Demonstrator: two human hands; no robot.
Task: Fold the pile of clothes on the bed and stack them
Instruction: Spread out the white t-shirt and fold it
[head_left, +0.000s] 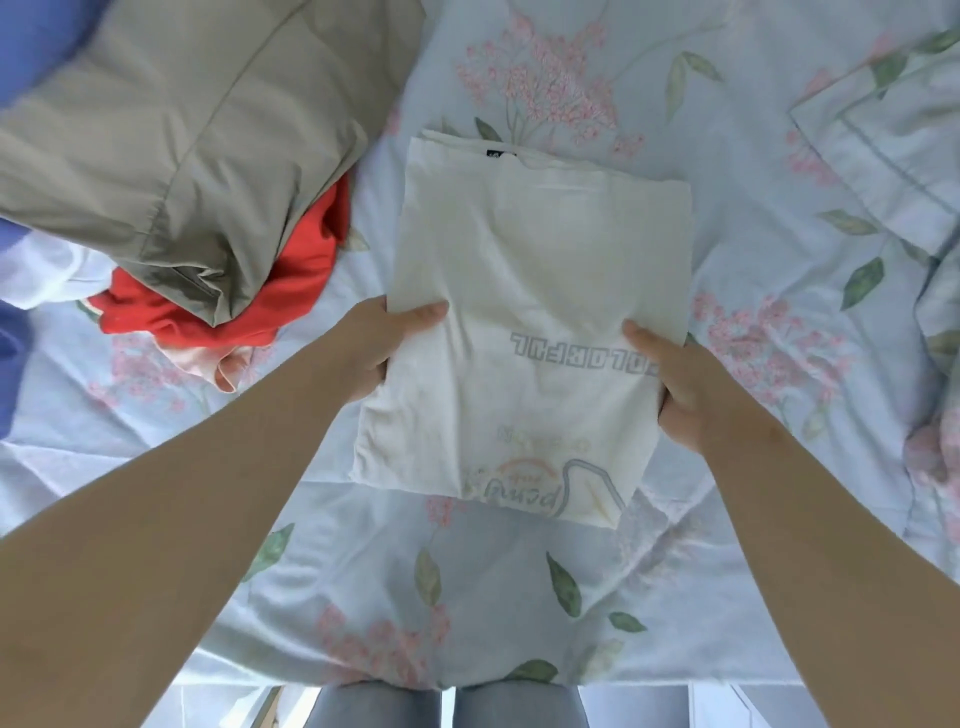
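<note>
Left hand (375, 344) and right hand (676, 385) gripping folded cream shirt (540, 254), clothes pile (182, 156) at left, floral sheet (467, 597)

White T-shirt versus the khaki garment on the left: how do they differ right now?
The white T-shirt is folded into a flat rectangle; the khaki garment is bulky and unfolded. The left hand and right hand grip the white T-shirt's sides; no hand touches the khaki garment. The white T-shirt shows faint lettering; the khaki garment is plain. Both are over the floral bedsheet.
</note>
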